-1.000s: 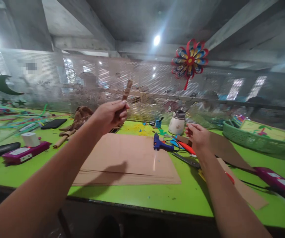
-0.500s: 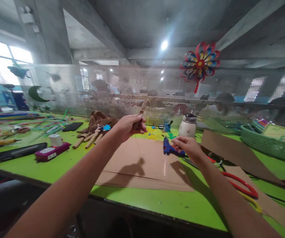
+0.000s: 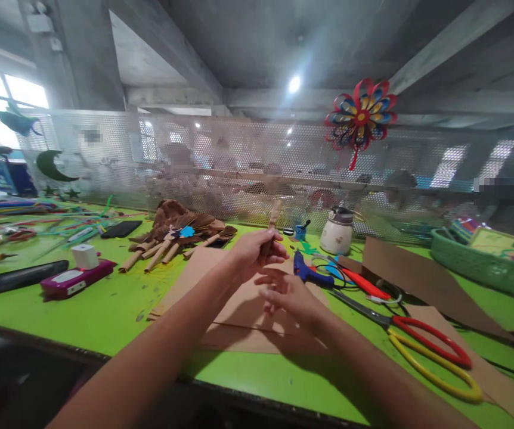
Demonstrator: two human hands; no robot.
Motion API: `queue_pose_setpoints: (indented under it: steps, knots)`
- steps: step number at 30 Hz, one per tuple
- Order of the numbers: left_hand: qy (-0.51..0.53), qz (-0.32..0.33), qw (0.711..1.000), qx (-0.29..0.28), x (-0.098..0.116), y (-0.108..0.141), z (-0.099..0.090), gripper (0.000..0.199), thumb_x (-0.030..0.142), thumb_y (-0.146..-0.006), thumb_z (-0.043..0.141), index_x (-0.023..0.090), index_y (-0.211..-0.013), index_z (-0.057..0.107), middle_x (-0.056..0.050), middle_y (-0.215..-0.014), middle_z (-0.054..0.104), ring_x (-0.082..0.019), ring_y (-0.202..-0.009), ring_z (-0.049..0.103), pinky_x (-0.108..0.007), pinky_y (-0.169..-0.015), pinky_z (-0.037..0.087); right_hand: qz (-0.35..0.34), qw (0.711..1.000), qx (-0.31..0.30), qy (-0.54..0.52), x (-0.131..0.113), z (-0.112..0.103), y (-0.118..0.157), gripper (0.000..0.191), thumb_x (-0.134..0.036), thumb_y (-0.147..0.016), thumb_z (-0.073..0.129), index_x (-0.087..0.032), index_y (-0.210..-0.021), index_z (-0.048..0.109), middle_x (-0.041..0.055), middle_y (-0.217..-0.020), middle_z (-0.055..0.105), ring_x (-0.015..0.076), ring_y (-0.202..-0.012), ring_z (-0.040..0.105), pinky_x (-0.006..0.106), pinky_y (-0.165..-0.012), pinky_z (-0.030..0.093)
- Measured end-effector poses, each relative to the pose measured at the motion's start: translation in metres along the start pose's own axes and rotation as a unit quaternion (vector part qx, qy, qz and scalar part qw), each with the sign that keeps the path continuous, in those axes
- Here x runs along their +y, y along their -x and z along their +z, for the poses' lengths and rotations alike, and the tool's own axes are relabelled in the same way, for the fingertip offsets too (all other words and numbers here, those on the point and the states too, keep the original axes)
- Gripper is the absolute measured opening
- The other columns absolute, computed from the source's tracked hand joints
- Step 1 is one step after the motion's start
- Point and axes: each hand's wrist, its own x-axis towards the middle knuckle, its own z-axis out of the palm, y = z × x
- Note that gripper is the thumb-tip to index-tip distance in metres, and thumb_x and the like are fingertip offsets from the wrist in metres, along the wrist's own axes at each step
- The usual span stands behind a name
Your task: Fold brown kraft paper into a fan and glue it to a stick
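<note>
My left hand (image 3: 259, 249) is closed around a rolled brown paper tube (image 3: 275, 213), whose upper end sticks up above the fist. Just below and to the right, my right hand (image 3: 290, 297) has its fingers apart, with nothing visible in them. Both hands are over a stack of brown paper sheets (image 3: 189, 286) on the green table (image 3: 105, 325). A blue glue gun (image 3: 313, 274) lies right of the hands. Large scissors (image 3: 433, 348) with red and yellow handles rest beside my right forearm.
At the back left lies a heap of brown paper tubes and crumpled paper (image 3: 179, 223). A purple power strip (image 3: 78, 277) and a black phone (image 3: 121, 229) are on the left. A cream bottle (image 3: 336, 232) stands behind the glue gun. Brown card (image 3: 418, 286) and a green basket (image 3: 485, 271) occupy the right.
My right hand has left the glue gun and moved left, close under my left hand, its fingers now spread. My left hand has come slightly lower and right with the tube.
</note>
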Motion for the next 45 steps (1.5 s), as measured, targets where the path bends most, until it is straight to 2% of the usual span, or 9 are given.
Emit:
queue_pose_setpoints:
  steps: [4,9,11,16,21,26,32,38,45]
  knots:
    - [0.029,-0.018,0.999,0.017,-0.009,0.002,-0.004,0.022,0.020,-0.090,0.035,0.013,-0.077,0.051,-0.005,-0.059,0.060,-0.012,-0.055,0.060,-0.020,-0.053,0.048,0.049,0.997,0.059,0.018,0.008,0.016,-0.002,0.023,-0.035,-0.066,0.066,-0.013,-0.072,0.060,-0.0010,-0.055,0.055,0.0070,-0.040,0.044,0.022,-0.041,0.035]
    - [0.057,-0.037,0.996,0.062,-0.020,-0.003,-0.017,0.020,0.018,-0.090,0.034,0.012,-0.080,0.051,-0.005,-0.059,0.059,-0.012,-0.057,0.061,-0.022,-0.056,0.048,0.014,0.990,0.097,0.104,0.017,0.016,0.007,0.030,-0.038,-0.076,0.055,-0.018,-0.054,0.050,-0.0027,-0.046,0.044,0.0081,-0.040,0.037,0.022,-0.038,0.027]
    - [0.070,-0.043,0.994,0.072,-0.025,-0.005,-0.021,0.018,0.019,-0.089,0.035,0.012,-0.083,0.051,-0.004,-0.058,0.058,-0.012,-0.054,0.059,-0.021,-0.054,0.047,-0.040,0.978,0.092,0.183,0.020,0.015,0.010,0.031,-0.038,-0.079,0.052,-0.018,-0.056,0.051,-0.0013,-0.050,0.045,0.0102,-0.046,0.040,0.024,-0.043,0.030]
    - [0.121,-0.047,0.988,0.078,-0.030,-0.007,-0.021,0.013,0.018,-0.089,0.037,0.013,-0.092,0.049,0.000,-0.052,0.051,-0.010,-0.048,0.054,-0.018,-0.048,0.042,-0.189,0.900,0.077,0.384,0.018,0.014,0.015,0.022,-0.023,-0.084,0.045,-0.017,-0.065,0.054,0.0056,-0.073,0.054,0.0164,-0.069,0.049,0.030,-0.063,0.038]
    - [0.164,-0.057,0.981,0.082,-0.030,-0.007,-0.020,0.014,0.017,-0.090,0.034,0.013,-0.087,0.047,0.002,-0.049,0.044,-0.008,-0.044,0.048,-0.012,-0.040,0.033,-0.250,0.853,0.096,0.449,0.010,0.018,0.024,0.021,-0.015,-0.086,0.041,-0.017,-0.069,0.053,0.0073,-0.078,0.053,0.0180,-0.073,0.049,0.033,-0.065,0.042]
    - [0.170,-0.066,0.975,0.125,-0.034,-0.011,-0.024,0.017,0.023,-0.090,0.034,0.015,-0.078,0.043,0.006,-0.044,0.037,-0.005,-0.034,0.036,-0.011,-0.031,0.016,-0.383,0.792,0.068,0.471,-0.004,0.023,0.028,0.014,-0.006,-0.079,0.046,-0.017,-0.076,0.054,0.0125,-0.120,0.048,0.0261,-0.109,0.042,0.045,-0.089,0.039]
    - [0.097,-0.086,0.981,0.143,-0.037,-0.012,-0.028,0.014,0.026,-0.086,0.041,0.015,-0.087,0.048,-0.005,-0.057,0.060,-0.016,-0.053,0.061,-0.022,-0.046,0.046,-0.396,0.834,-0.004,0.384,-0.006,0.020,0.024,0.015,-0.006,-0.082,0.045,-0.018,-0.083,0.055,0.0092,-0.105,0.057,0.0208,-0.101,0.050,0.040,-0.086,0.043]
    - [0.117,-0.067,0.981,0.137,-0.033,-0.014,-0.035,0.013,0.021,-0.086,0.040,0.014,-0.081,0.049,-0.007,-0.060,0.063,-0.016,-0.056,0.063,-0.026,-0.058,0.051,-0.350,0.865,-0.028,0.358,-0.002,0.021,0.027,0.012,-0.013,-0.085,0.045,-0.016,-0.079,0.055,0.0078,-0.088,0.057,0.0167,-0.085,0.052,0.031,-0.074,0.043]
    - [0.146,-0.045,0.973,0.170,-0.023,-0.013,-0.046,0.022,0.023,-0.090,0.037,0.012,-0.075,0.049,-0.006,-0.057,0.060,-0.015,-0.051,0.061,-0.027,-0.053,0.051,-0.301,0.872,-0.089,0.375,-0.013,0.026,0.035,0.020,-0.016,-0.087,0.042,-0.016,-0.069,0.050,0.0054,-0.077,0.053,0.0155,-0.077,0.048,0.029,-0.068,0.039]
